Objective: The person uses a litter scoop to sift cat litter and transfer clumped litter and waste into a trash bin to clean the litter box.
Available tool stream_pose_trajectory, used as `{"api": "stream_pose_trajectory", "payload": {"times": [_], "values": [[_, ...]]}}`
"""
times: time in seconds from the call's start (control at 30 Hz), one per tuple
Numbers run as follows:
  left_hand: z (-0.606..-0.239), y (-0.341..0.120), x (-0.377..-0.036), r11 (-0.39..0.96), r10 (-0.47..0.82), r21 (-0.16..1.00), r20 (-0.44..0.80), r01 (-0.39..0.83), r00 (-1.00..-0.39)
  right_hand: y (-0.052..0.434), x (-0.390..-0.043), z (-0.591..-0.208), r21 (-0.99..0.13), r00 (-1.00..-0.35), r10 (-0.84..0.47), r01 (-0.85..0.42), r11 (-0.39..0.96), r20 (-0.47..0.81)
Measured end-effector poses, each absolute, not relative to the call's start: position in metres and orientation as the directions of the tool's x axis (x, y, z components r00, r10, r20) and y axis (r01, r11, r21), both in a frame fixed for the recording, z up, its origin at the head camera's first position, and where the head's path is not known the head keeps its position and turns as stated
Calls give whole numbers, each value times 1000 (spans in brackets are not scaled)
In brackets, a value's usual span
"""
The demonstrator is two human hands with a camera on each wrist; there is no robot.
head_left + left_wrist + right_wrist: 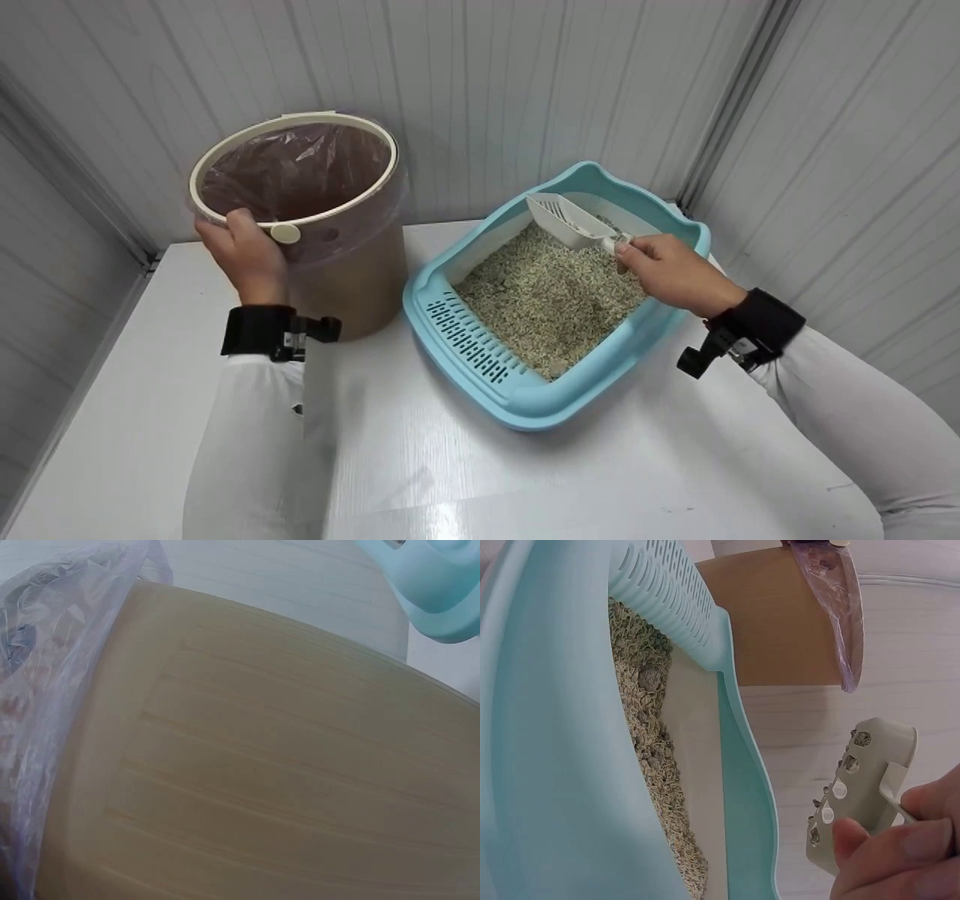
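My left hand (244,255) grips the cream rim of a tan waste bin (352,281) lined with a purplish plastic bag (296,169), tilting it toward me. The bin's wall (262,765) fills the left wrist view. My right hand (667,270) pinches the handle of a white slotted scoop (566,220), held over the far side of the grainy litter (547,296) in a light blue litter tray (517,394). In the right wrist view the scoop (862,787) has bits of litter stuck in its slots, beside the tray (555,765).
The bin and tray stand on a white table (450,480) in a corner of white panelled walls (487,90). A grey clump (651,679) lies in the litter near the tray's perforated lip (469,341).
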State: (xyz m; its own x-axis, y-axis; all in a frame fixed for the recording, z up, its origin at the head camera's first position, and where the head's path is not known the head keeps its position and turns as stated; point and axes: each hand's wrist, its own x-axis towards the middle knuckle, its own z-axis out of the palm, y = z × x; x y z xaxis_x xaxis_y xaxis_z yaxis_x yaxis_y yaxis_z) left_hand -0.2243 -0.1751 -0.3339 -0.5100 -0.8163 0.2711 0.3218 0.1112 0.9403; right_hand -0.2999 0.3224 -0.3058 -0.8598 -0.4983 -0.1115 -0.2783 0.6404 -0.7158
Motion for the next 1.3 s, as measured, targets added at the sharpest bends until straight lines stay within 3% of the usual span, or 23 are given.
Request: {"api": "stream_pose_trajectory", "payload": {"times": [0.23,0.53,0.67,0.93,1.3], "values": [[-334,-176,-225,116,-819,937,278,330,-502,321,-300,-304,-690,-858,-500,-289,663,-122],[-335,-177,-226,126,-817,928,297,350,-494,321,-298,-301,-527,-870,-493,-415,742,-9],[-334,-176,-226,124,-817,931,293,344,-498,319,-298,-299,-510,-869,-495,-424,748,-5],[-330,-172,-220,127,-820,948,265,291,-508,317,-300,-290,-580,-860,-508,-394,713,-40],[-337,-177,-226,127,-819,917,313,379,-481,288,-302,-258,-686,-861,-506,-334,646,-57]]}}
